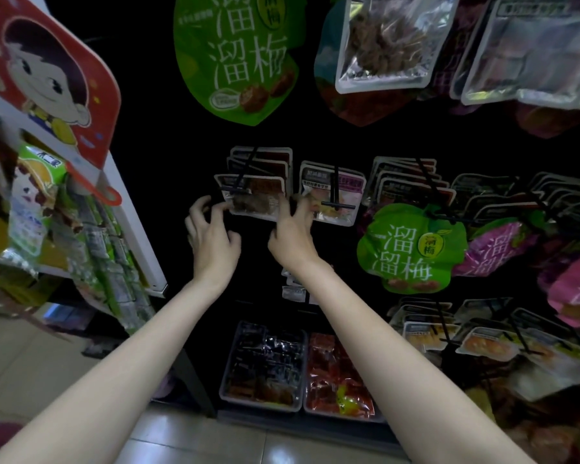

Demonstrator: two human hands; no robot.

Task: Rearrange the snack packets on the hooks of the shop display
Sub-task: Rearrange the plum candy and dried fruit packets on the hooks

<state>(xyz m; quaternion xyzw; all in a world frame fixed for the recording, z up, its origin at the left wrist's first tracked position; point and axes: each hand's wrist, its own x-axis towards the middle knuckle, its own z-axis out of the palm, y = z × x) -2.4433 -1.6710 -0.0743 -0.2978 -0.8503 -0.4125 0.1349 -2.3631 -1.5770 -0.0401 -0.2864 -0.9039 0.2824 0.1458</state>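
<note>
Black display backing (168,135) fills the middle of the view, with pale floor tiles (195,440) below it and rows of black hooks carrying snack packets. On the hook (245,172) at centre-left hangs a stack of clear packets; the front packet (253,195) shows brown contents under a dark red label whose print is too small to read. The left hand (211,236) reaches up to this packet's lower left corner, fingers curled and spread apart, fingertips at the packet's edge; whether they actually pinch it cannot be told. The right hand (293,236) is at the packet's lower right corner, fingers bent against its edge, between it and the neighbouring pink-labelled packet (332,195) on the next hook.

To the right hangs a green pouch (409,246) printed with "溜溜梅" in white; a larger green pouch (235,55) with the same characters hangs above. Purple and pink pouches (496,249) sit further right. Below, 2 clear trays (265,366) hold dark and red wrapped snacks. At far left, a red card (47,72) with a cartoon child tops a white rack.
</note>
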